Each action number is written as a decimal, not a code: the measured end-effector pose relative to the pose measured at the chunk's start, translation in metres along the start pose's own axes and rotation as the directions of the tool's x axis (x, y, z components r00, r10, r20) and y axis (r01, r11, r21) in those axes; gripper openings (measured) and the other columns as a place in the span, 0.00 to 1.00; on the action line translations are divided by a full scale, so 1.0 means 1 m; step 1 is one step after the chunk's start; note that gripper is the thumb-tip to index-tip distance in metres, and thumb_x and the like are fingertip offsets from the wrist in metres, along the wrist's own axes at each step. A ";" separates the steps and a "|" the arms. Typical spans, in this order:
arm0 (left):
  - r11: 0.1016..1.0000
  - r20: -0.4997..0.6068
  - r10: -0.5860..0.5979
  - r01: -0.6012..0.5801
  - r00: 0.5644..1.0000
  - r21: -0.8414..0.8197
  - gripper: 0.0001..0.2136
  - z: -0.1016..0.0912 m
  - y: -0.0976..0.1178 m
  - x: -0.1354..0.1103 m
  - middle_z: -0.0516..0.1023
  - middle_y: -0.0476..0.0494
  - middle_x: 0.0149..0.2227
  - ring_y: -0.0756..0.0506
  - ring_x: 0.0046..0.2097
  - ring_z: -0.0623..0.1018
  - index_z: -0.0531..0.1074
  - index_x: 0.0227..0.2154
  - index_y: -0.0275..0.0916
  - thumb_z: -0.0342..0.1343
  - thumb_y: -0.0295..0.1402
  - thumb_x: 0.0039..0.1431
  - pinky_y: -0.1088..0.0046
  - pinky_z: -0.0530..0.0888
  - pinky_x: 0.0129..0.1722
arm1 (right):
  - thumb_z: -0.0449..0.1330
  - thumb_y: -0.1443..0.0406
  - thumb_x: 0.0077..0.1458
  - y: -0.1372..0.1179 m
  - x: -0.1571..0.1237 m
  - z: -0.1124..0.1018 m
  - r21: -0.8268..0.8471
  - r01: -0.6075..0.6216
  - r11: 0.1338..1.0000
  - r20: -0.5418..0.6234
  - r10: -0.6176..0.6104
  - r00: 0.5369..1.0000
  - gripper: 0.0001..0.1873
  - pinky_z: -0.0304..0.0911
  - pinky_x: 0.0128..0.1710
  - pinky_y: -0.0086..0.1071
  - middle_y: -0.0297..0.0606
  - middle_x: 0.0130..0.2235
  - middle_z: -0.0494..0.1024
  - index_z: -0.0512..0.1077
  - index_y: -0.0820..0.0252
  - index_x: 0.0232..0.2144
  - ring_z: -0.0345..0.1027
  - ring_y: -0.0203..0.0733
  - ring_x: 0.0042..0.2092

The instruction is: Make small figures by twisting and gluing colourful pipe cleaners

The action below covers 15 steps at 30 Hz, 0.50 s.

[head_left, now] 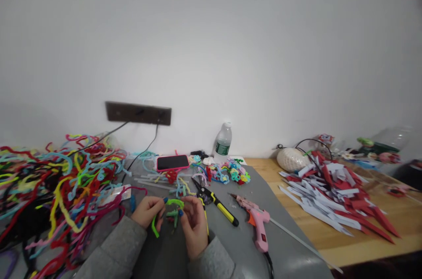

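My left hand (147,214), fingers pinched together, holds one part of a bright green pipe cleaner (154,228) whose loose end hangs down in a curve. Close by on the right, my right hand (194,227) has its thumb and fingers closed on the other side of the green piece. Between the hands are darker green fuzzy bits (172,214); whether they are joined to the bright green one I cannot tell. Yellow-and-black pliers (220,208) lie just right of my right hand. A pink glue gun (259,222) rests farther right, with a glue stick in its back.
A tangled heap of coloured pipe cleaners (66,182) covers the left side. Behind my hands are a phone (173,163), small fuzzy flowers (234,171) and a water bottle (223,142). Red and white paper strips (343,195) are piled on the wooden table (313,235).
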<state>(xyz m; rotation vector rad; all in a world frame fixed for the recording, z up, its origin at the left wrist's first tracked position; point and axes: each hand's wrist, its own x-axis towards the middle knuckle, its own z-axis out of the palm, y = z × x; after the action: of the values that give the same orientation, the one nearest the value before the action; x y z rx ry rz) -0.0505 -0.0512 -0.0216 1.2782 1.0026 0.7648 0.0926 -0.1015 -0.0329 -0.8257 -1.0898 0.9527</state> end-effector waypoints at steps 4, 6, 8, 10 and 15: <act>0.999 -0.089 -0.031 0.028 0.996 -0.043 0.22 -0.004 0.001 0.002 0.63 0.53 0.05 0.54 0.09 0.61 0.60 0.10 0.37 0.52 0.53 0.40 0.81 0.55 0.10 | 0.54 0.60 0.52 -0.023 -0.007 -0.012 -0.182 0.077 0.980 0.042 -0.071 0.997 0.19 0.62 0.42 0.39 0.46 0.46 0.67 0.60 0.56 0.47 0.66 0.46 0.44; 0.997 -0.149 -0.036 0.025 0.988 -0.077 0.21 -0.005 0.003 0.003 0.63 0.54 0.05 0.55 0.09 0.60 0.60 0.10 0.37 0.53 0.51 0.39 0.81 0.54 0.11 | 0.52 0.59 0.53 -0.041 -0.007 -0.031 -0.266 0.101 0.959 0.019 -0.099 0.995 0.19 0.63 0.42 0.39 0.47 0.47 0.67 0.59 0.56 0.47 0.66 0.46 0.44; 0.994 -0.204 -0.023 0.001 0.979 -0.107 0.20 -0.005 0.004 0.002 0.62 0.54 0.04 0.55 0.08 0.59 0.60 0.10 0.38 0.53 0.49 0.40 0.81 0.53 0.10 | 0.53 0.59 0.52 -0.061 -0.004 -0.061 -0.382 0.094 0.920 -0.036 -0.117 0.992 0.16 0.64 0.38 0.37 0.46 0.43 0.71 0.63 0.58 0.43 0.69 0.45 0.39; 0.992 -0.235 -0.007 -0.023 0.972 -0.127 0.19 -0.004 0.005 0.001 0.62 0.54 0.04 0.55 0.09 0.59 0.61 0.10 0.38 0.53 0.47 0.42 0.81 0.53 0.11 | 0.53 0.57 0.51 -0.078 0.000 -0.099 -0.539 0.057 0.840 -0.124 -0.147 0.981 0.13 0.64 0.33 0.34 0.41 0.32 0.74 0.66 0.58 0.36 0.69 0.43 0.32; 0.988 -0.267 -0.010 -0.032 0.964 -0.150 0.18 -0.002 0.006 -0.001 0.62 0.54 0.04 0.55 0.09 0.59 0.61 0.10 0.38 0.54 0.45 0.42 0.81 0.53 0.11 | 0.51 0.52 0.45 -0.091 -0.003 -0.194 -0.886 -0.245 0.394 -0.303 -0.091 0.949 0.17 0.53 0.18 0.29 0.30 0.13 0.64 0.64 0.56 0.15 0.58 0.38 0.17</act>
<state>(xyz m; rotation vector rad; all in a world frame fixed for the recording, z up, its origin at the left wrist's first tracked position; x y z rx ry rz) -0.0526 -0.0509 -0.0156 1.0662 1.1295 1.0236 0.2986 -0.1543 -0.0027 -1.9107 -1.2850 0.1445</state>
